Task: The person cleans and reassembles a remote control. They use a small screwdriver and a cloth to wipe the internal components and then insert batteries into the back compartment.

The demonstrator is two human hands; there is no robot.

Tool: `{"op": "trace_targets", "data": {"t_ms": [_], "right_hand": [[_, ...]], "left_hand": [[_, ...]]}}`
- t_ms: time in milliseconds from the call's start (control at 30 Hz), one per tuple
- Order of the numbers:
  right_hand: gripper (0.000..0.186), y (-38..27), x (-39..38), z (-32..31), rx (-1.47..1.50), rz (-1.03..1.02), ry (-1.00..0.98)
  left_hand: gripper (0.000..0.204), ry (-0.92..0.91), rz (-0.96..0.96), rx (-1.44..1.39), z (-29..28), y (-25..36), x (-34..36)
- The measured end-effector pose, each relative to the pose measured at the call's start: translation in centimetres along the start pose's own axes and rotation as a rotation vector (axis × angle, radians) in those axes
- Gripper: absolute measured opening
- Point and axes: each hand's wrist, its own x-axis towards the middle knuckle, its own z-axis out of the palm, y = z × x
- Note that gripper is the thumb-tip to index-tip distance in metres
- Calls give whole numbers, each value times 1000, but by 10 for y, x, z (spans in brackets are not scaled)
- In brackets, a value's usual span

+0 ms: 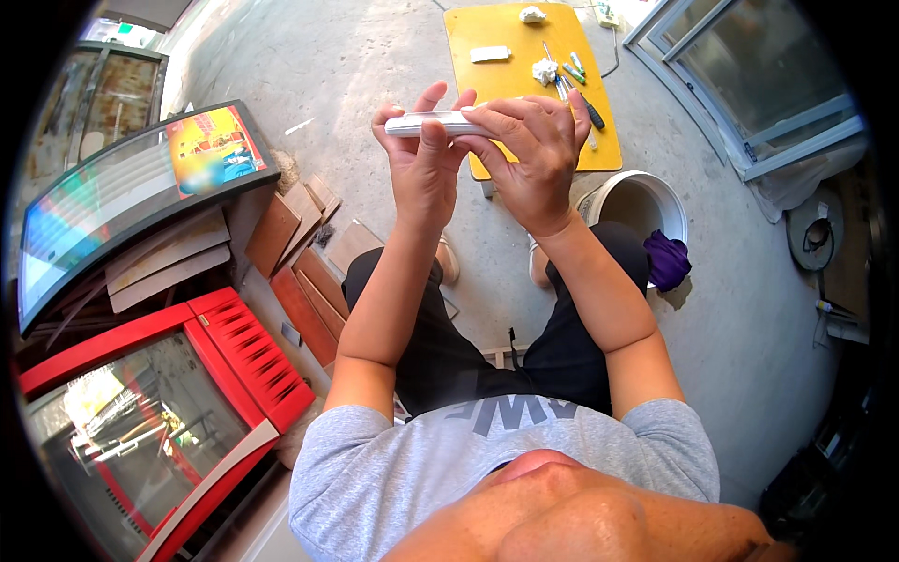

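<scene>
We have a flat case [431,124] between our left hand [423,164] and right hand [534,155]. Beyond our hands, toward the right, stands the bench [496,82]; on it are a small packet [490,53] at left, one paper wad [532,14] at the far edge and a handled tool [594,112] at right. Nearer us than the right hand, to its right, a bucket [682,201] carries a cloth [667,260] at its rim. Left of both hands are boards [314,300] and a glass panel [103,206], with a cabinet [248,356] behind them, nearer us.

White object [407,125]; seemingly part-hidden behind fingers [521,116]
</scene>
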Motion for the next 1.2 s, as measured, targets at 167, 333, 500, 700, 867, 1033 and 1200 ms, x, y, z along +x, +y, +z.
{"op": "trace_targets", "data": {"t_ms": [167,333,500,700,867,1033,1200], "right_hand": [[25,-1,2,-5,-42,-63,19],[25,7,4,-5,-15,-36,9],[27,10,5,-7,8,-33,-32],[28,12,9,-10,149,1,-51],[28,14,12,-12,213,-23,-85],[27,17,13,-13,221,-69,-103],[26,17,12,-14,204,-87,-75]], "left_hand": [[49,5,-23,-15,4,-1,-4],[42,-56,126,518,6,22,1],[26,-122,84,801,6,42,0],[26,-128,108,650,4,36,-5],[25,-100,176,688,4,34,-8],[25,-104,273,932,3,38,-7],[28,-124,293,912,4,36,-9]]}}
